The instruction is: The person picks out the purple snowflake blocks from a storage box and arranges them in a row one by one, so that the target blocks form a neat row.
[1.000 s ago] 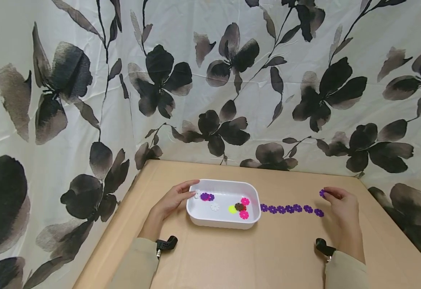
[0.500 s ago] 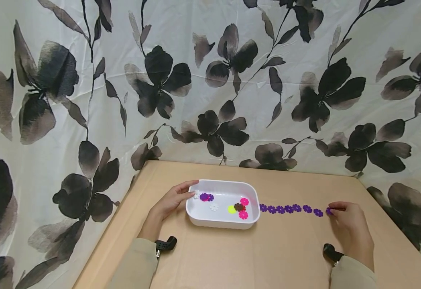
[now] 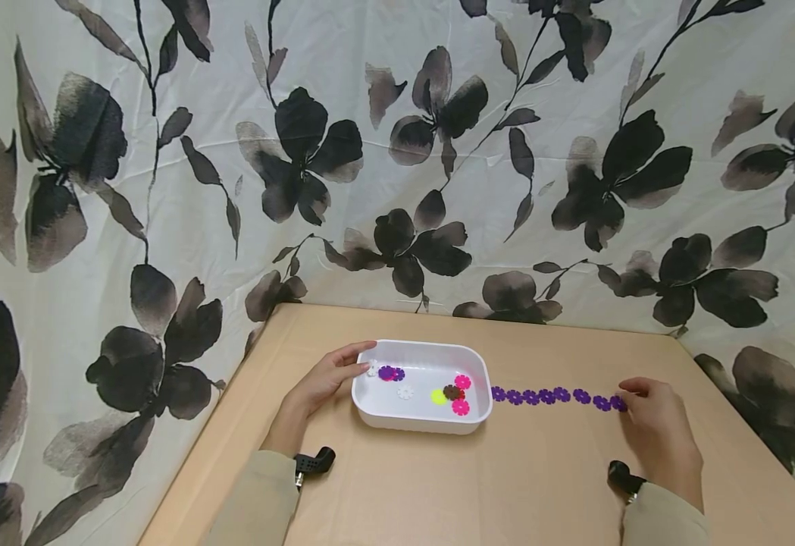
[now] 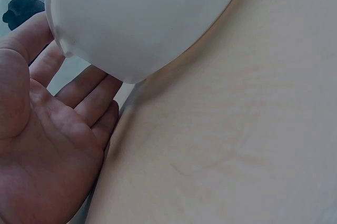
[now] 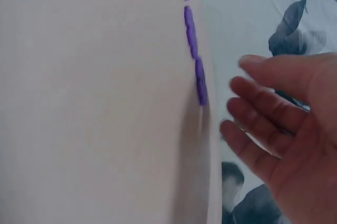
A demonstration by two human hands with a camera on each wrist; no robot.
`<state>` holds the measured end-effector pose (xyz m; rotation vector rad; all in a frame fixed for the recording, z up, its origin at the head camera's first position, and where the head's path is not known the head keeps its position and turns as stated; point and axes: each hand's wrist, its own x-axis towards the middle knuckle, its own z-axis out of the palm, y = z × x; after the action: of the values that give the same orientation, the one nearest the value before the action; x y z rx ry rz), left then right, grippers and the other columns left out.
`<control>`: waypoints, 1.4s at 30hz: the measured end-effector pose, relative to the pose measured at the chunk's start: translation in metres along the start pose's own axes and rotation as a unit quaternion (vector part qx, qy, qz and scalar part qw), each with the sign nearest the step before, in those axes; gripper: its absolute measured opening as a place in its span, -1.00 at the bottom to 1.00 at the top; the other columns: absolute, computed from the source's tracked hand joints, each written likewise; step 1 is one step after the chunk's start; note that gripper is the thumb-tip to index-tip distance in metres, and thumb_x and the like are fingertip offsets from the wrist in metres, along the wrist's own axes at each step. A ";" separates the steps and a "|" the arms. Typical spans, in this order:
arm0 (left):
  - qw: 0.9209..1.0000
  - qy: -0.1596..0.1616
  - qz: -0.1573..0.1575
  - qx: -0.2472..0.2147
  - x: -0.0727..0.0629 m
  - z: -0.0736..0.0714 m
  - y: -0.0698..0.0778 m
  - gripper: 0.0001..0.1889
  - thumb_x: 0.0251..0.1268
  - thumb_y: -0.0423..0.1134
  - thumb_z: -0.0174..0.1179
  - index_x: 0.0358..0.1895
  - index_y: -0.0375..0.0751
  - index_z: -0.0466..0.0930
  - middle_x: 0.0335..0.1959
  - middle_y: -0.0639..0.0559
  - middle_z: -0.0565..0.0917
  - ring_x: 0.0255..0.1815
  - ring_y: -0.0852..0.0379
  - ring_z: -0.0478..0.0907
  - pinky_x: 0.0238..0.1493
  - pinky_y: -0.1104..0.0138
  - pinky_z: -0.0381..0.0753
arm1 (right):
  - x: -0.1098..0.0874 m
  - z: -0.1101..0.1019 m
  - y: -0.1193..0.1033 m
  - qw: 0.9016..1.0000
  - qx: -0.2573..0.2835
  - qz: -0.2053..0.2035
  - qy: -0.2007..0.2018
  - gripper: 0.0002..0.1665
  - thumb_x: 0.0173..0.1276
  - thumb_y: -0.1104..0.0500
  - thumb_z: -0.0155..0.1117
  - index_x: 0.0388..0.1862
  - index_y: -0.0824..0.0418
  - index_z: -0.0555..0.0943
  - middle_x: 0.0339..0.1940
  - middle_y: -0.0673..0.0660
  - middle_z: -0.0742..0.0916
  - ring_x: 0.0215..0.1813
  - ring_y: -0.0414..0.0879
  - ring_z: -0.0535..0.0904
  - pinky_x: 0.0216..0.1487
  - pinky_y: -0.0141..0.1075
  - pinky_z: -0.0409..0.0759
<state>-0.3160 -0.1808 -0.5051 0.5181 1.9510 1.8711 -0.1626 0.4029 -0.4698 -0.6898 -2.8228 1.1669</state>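
Note:
My left hand (image 3: 327, 379) grips the left end of a white plastic tray (image 3: 420, 426), thumb over the rim and the other fingers on the outer wall (image 4: 131, 29). Inside the tray lie flower-shaped discs: a purple and pink cluster (image 3: 390, 373), white ones (image 3: 405, 392), and a group of pink (image 3: 462, 381), yellow (image 3: 438, 396) and brown (image 3: 451, 391). A row of purple flower-shaped discs (image 3: 547, 396) runs right from the tray. My right hand (image 3: 663, 425) is over the row's last purple disc (image 3: 618, 403); in the right wrist view its loosely bent fingers (image 5: 258, 103) are apart from the discs.
Everything stands on a light wooden-toned table (image 3: 506, 485). Behind it and at both sides hangs a white curtain (image 3: 342, 258) with dark printed flowers. Black wrist cameras (image 3: 315, 460) sit at both sleeves.
My right hand has moved right and nearer with a purple disc, set it down at the row's right end, and loosened its fingers. The left hand and tray have stayed put.

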 end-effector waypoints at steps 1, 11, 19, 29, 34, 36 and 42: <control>1.000 0.000 0.000 -0.001 0.000 0.000 0.000 -0.46 0.50 -0.26 0.26 0.49 -0.04 0.47 0.58 -0.06 0.39 0.62 -0.11 0.26 0.66 -0.05 0.10 | 0.000 0.001 -0.004 1.000 0.000 -0.008 0.008 -0.53 0.69 0.07 0.01 0.38 0.33 0.49 0.29 0.44 0.60 0.19 0.27 0.53 0.12 0.08 0.66; 1.000 0.000 0.002 0.001 -0.002 -0.001 -0.001 -0.45 0.49 -0.21 0.28 0.50 -0.05 0.47 0.58 -0.06 0.39 0.62 -0.12 0.26 0.66 -0.08 0.11 | 0.007 0.047 -0.084 0.973 0.048 -0.211 0.086 -0.56 0.65 -0.03 0.13 0.19 0.27 0.67 0.09 0.29 0.72 0.03 -0.13 0.52 -0.12 -0.68 0.48; 1.000 -0.003 0.010 0.007 0.000 -0.002 -0.004 -0.45 0.47 -0.18 0.31 0.48 -0.02 0.49 0.56 -0.04 0.42 0.60 -0.10 0.30 0.65 -0.05 0.15 | 0.003 0.090 -0.139 0.949 0.075 -0.294 0.083 -0.69 0.60 0.07 0.24 0.10 0.23 0.72 -0.03 0.21 0.78 -0.01 -0.13 0.62 -0.06 -0.66 0.51; 1.000 -0.005 0.008 0.009 -0.001 -0.002 -0.002 -0.44 0.48 -0.17 0.30 0.49 -0.03 0.47 0.58 -0.04 0.40 0.60 -0.09 0.30 0.64 -0.05 0.16 | -0.020 0.140 -0.207 0.939 0.082 -0.335 -0.010 -0.73 0.52 0.12 0.33 0.10 0.19 0.74 0.01 0.12 0.79 0.02 0.03 0.66 0.07 -0.23 0.67; 1.000 -0.006 0.006 0.006 0.000 -0.001 -0.001 -0.46 0.51 -0.21 0.26 0.50 -0.03 0.47 0.58 -0.04 0.40 0.60 -0.08 0.30 0.64 -0.05 0.18 | -0.026 0.169 -0.231 0.932 0.087 -0.347 -0.050 -0.75 0.50 0.16 0.36 0.09 0.15 0.75 0.04 0.11 0.79 0.01 -0.02 0.67 0.11 -0.12 0.71; 1.000 -0.006 0.005 0.002 0.000 -0.001 -0.001 -0.47 0.51 -0.24 0.25 0.50 -0.04 0.47 0.58 -0.05 0.40 0.60 -0.09 0.30 0.64 -0.04 0.18 | -0.029 0.181 -0.237 0.928 0.084 -0.356 -0.070 -0.75 0.50 0.19 0.35 0.11 0.16 0.75 0.05 0.14 0.79 0.00 -0.03 0.67 0.11 -0.12 0.71; 1.000 -0.005 0.001 0.000 0.001 0.000 -0.001 -0.47 0.51 -0.21 0.26 0.49 -0.03 0.47 0.56 -0.06 0.42 0.59 -0.09 0.32 0.63 -0.06 0.19 | -0.037 0.211 -0.251 0.922 0.051 -0.365 -0.117 -0.70 0.47 0.24 0.36 0.14 0.23 0.73 0.04 0.13 0.80 -0.01 -0.07 0.68 0.08 -0.14 0.73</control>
<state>-0.3170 -0.1807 -0.5059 0.5284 1.9458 1.8660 -0.2647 0.0897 -0.4473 0.5194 -2.7260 1.2621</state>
